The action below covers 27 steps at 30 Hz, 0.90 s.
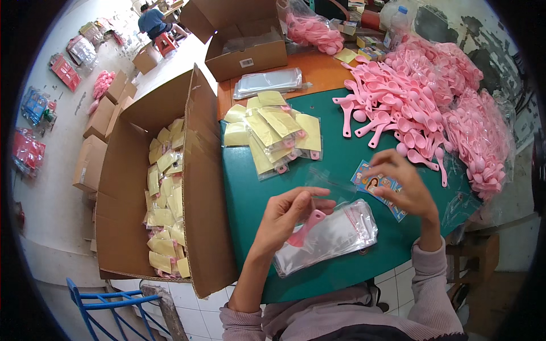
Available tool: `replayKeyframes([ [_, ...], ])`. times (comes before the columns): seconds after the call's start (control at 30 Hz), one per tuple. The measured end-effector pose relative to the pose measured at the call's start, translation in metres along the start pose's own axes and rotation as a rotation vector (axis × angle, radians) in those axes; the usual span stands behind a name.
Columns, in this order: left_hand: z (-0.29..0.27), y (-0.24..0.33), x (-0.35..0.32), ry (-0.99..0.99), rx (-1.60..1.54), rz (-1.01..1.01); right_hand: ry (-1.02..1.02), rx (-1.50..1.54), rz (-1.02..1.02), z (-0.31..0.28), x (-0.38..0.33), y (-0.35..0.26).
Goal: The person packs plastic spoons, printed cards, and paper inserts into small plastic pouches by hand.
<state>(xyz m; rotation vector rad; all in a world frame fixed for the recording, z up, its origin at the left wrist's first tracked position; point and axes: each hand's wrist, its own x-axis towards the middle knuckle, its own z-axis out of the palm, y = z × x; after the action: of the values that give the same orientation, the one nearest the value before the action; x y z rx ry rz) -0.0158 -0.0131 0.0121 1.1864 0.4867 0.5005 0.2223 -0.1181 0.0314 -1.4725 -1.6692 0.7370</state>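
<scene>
My left hand (pixel 290 213) pinches a small clear plastic bag (pixel 318 184) above the table. A pink spoon (pixel 307 227) hangs below the fingers, its holed handle end upward; it seems to be inside the bag. Beneath lies a stack of clear flat bags (pixel 335 230). My right hand (pixel 401 184), slightly blurred, hovers over colourful printed cards (pixel 378 184), thumb and fingers apart and nothing visible in them. Farther back sits a pile of filled packets (pixel 273 131) with pale yellow cards. A heap of loose pink spoons (pixel 398 108) covers the right side.
Left of the green table (pixel 242 199) stands a tall open carton (pixel 207 187) holding several filled packets. Behind are another open carton (pixel 247 54), more clear bags (pixel 267 82) and bagged pink spoons (pixel 478 131). A blue metal frame (pixel 114 304) stands lower left; a person (pixel 152 23) sits far off.
</scene>
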Motion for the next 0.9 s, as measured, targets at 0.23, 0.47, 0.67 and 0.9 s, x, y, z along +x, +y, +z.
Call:
replayKeyframes([
  [0.23, -0.003, -0.001, 0.002, 0.009, -0.025, -0.020, 0.156, -0.289, 0.368, -0.002, -0.030, 0.052],
  [0.47, 0.002, -0.002, 0.003, 0.039, 0.030, 0.007, 0.277, -0.537, 0.118, -0.010, -0.026, 0.049],
  [0.67, 0.007, -0.003, 0.002, 0.043, 0.065, -0.010, 0.263, 0.241, 0.226, -0.003, 0.003, -0.031],
  [0.9, -0.001, -0.013, 0.007, -0.068, 0.253, -0.052, 0.106, -0.321, -0.099, -0.005, 0.014, -0.067],
])
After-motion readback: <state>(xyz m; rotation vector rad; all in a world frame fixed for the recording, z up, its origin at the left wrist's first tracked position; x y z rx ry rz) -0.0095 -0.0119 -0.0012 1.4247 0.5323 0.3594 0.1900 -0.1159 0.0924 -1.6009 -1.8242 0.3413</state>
